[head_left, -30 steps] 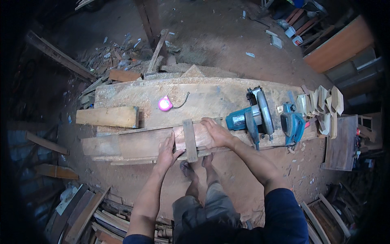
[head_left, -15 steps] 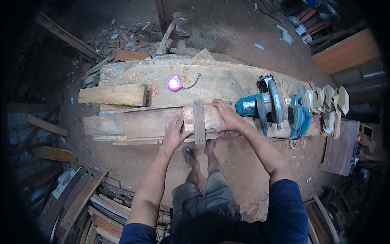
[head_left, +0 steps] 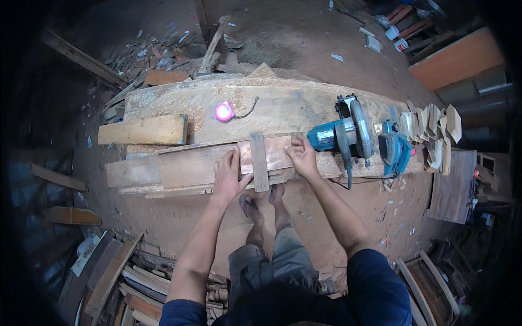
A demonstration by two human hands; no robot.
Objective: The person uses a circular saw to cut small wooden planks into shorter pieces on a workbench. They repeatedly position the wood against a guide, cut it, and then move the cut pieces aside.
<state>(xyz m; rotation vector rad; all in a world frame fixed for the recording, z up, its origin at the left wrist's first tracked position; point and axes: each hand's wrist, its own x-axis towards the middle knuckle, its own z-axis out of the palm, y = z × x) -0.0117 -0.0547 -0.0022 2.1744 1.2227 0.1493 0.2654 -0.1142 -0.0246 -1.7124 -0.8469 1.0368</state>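
A long brown board (head_left: pixel 187 164) lies along the near edge of the workbench. At its right part is a shorter reddish board (head_left: pixel 278 152), crossed by a narrow upright wooden strip (head_left: pixel 259 163). My left hand (head_left: pixel 228 175) is flat at the short board's left end, fingers stretched and thumb apart near the lower edge. At the right end of the short board, my right hand (head_left: pixel 303 157) has bent fingers bunched at the corner and its thumb against the wood. Its fingertips are partly hidden.
A teal circular saw (head_left: pixel 340 133) sits just right of my right hand, beside a teal power planer (head_left: pixel 396 149). Across the sawdust-strewn workbench (head_left: pixel 293 103) lie a pink tape measure (head_left: pixel 224 112) and a thick plank (head_left: pixel 142 130). Cut wood pieces (head_left: pixel 435 127) crowd the right end.
My right hand has drawn back to the short board's right end, its fingers now more bent. My left fingers are straighter and closer together. The whole view has shifted slightly.
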